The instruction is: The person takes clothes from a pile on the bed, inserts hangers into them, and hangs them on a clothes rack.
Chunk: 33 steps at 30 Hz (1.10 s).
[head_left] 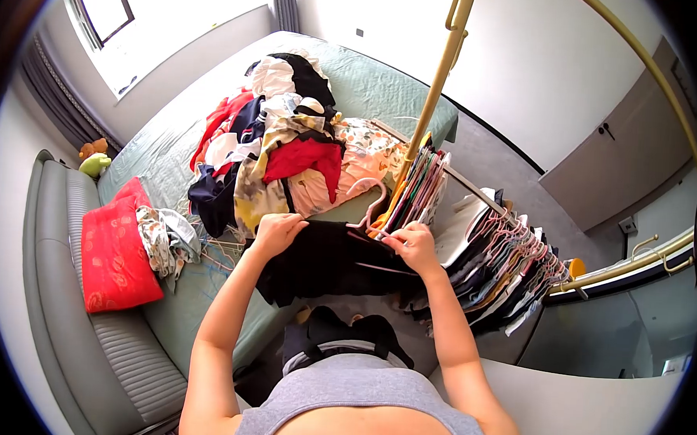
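The black garment [323, 257] hides the lower part of the pink hanger [382, 192].

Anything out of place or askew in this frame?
The clothes pile lies jumbled on the bed, unlike the garments hung in a row on the rack. I see no spill, and no damage shows on the held black garment.
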Each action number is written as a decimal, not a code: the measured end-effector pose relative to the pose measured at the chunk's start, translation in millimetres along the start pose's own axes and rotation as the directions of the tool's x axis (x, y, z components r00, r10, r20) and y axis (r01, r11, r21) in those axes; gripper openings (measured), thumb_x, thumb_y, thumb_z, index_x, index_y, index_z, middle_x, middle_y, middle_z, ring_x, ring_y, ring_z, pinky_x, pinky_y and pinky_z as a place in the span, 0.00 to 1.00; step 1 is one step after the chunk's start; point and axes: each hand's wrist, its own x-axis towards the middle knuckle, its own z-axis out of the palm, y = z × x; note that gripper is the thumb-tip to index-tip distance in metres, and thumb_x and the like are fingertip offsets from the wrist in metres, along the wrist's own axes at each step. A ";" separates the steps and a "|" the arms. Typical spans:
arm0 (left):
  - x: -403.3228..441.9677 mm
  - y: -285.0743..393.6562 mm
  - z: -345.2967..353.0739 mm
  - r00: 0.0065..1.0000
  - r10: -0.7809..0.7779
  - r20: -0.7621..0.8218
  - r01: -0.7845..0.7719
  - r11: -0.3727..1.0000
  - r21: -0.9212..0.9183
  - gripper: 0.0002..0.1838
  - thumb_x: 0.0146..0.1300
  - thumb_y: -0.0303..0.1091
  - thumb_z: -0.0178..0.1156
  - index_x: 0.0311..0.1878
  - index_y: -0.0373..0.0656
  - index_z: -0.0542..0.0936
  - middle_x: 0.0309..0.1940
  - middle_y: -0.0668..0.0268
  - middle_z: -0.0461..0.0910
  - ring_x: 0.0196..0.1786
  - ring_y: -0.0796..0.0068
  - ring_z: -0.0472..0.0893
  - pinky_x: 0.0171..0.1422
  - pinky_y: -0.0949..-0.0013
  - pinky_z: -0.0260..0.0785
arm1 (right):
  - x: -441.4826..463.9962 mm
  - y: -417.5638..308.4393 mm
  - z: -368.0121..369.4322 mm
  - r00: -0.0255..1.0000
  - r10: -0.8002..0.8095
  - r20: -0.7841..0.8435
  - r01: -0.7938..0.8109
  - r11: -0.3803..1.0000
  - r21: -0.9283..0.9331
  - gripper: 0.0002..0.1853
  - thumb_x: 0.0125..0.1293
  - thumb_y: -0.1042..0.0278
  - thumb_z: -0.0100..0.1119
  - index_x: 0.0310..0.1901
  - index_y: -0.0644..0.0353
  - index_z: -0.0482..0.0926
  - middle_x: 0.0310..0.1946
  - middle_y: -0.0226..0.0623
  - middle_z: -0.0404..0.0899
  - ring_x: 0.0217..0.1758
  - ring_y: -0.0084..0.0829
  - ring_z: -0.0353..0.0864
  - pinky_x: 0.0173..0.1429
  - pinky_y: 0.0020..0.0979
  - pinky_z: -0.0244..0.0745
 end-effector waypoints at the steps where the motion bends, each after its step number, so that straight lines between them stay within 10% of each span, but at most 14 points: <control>1: 2.0 -2.1 -2.2 1.000 0.013 -0.006 -0.013 0.999 0.031 0.12 0.60 0.39 0.57 0.25 0.43 0.72 0.20 0.60 0.73 0.26 0.57 0.76 0.28 0.59 0.66 | -4.0 7.4 -2.9 1.000 0.000 0.004 0.000 1.000 -0.007 0.10 0.53 0.54 0.64 0.22 0.49 0.83 0.15 0.25 0.73 0.29 0.27 0.72 0.41 0.32 0.64; 7: 20.3 -15.6 4.3 0.989 -0.112 -0.094 0.107 0.993 -0.060 0.09 0.60 0.38 0.56 0.33 0.42 0.78 0.27 0.59 0.78 0.32 0.56 0.78 0.33 0.62 0.69 | -17.9 15.6 -39.5 0.987 0.044 -0.154 -0.072 0.980 -0.185 0.15 0.55 0.53 0.63 0.20 0.55 0.80 0.14 0.26 0.72 0.30 0.29 0.72 0.56 0.39 0.61; 12: 29.0 -31.6 53.9 0.907 -0.272 0.323 0.374 0.872 -0.316 0.19 0.53 0.44 0.66 0.42 0.41 0.78 0.33 0.57 0.80 0.39 0.62 0.80 0.44 0.66 0.70 | -55.6 40.3 -46.0 0.862 0.507 0.003 -0.505 0.860 -0.077 0.20 0.62 0.52 0.57 0.21 0.60 0.74 0.12 0.30 0.68 0.18 0.34 0.67 0.66 0.48 0.55; 16: 42.5 -29.7 93.6 0.881 -0.227 0.416 0.433 0.744 -0.509 0.22 0.51 0.41 0.68 0.44 0.35 0.76 0.34 0.60 0.80 0.40 0.70 0.79 0.46 0.68 0.69 | -84.9 27.4 -71.5 0.842 0.503 -0.196 -0.504 0.862 0.047 0.18 0.61 0.54 0.59 0.22 0.60 0.76 0.10 0.33 0.65 0.14 0.34 0.63 0.60 0.38 0.60; 19: 41.8 -41.0 150.1 0.811 -0.144 0.567 0.528 0.596 -0.605 0.19 0.53 0.40 0.65 0.42 0.35 0.76 0.33 0.60 0.80 0.37 0.71 0.78 0.44 0.68 0.69 | -107.5 24.5 -100.7 0.595 0.803 0.013 -0.722 0.528 0.447 0.15 0.65 0.59 0.56 0.28 0.62 0.78 0.13 0.21 0.66 0.15 0.16 0.59 0.29 0.22 0.62; 20: 33.9 -62.8 194.6 0.799 -0.144 0.584 0.495 0.710 -0.502 0.19 0.54 0.41 0.64 0.41 0.34 0.76 0.31 0.59 0.79 0.36 0.70 0.77 0.44 0.68 0.69 | -116.7 24.2 -102.7 0.561 0.824 0.077 -0.714 0.434 0.549 0.14 0.67 0.60 0.53 0.32 0.64 0.79 0.16 0.17 0.62 0.16 0.10 0.56 0.19 0.20 0.49; 23: 50.3 20.0 192.5 0.726 -0.136 0.674 0.400 0.881 -0.252 0.21 0.55 0.40 0.62 0.46 0.33 0.75 0.38 0.48 0.79 0.44 0.55 0.79 0.50 0.61 0.69 | -130.7 4.4 -124.0 0.555 0.755 0.350 -0.731 0.241 0.639 0.12 0.70 0.63 0.49 0.43 0.63 0.77 0.15 0.15 0.55 0.15 0.09 0.50 0.19 0.17 0.45; 27: 33.9 53.8 264.1 0.630 -0.074 0.773 0.452 0.844 -0.288 0.31 0.57 0.38 0.60 0.62 0.38 0.63 0.50 0.49 0.75 0.55 0.55 0.74 0.58 0.62 0.66 | -159.9 -7.7 -123.9 0.510 0.822 0.254 -0.647 0.172 0.743 0.11 0.70 0.65 0.48 0.47 0.61 0.75 0.15 0.15 0.55 0.14 0.10 0.50 0.18 0.16 0.45; 33: 36.7 88.2 275.5 0.652 0.032 0.758 0.376 0.855 -0.359 0.27 0.58 0.35 0.59 0.60 0.39 0.65 0.47 0.55 0.77 0.52 0.59 0.76 0.56 0.63 0.67 | -200.9 6.6 -61.7 0.407 0.910 0.080 -0.654 0.230 0.721 0.10 0.69 0.68 0.48 0.47 0.60 0.76 0.17 0.14 0.57 0.16 0.08 0.52 0.20 0.15 0.45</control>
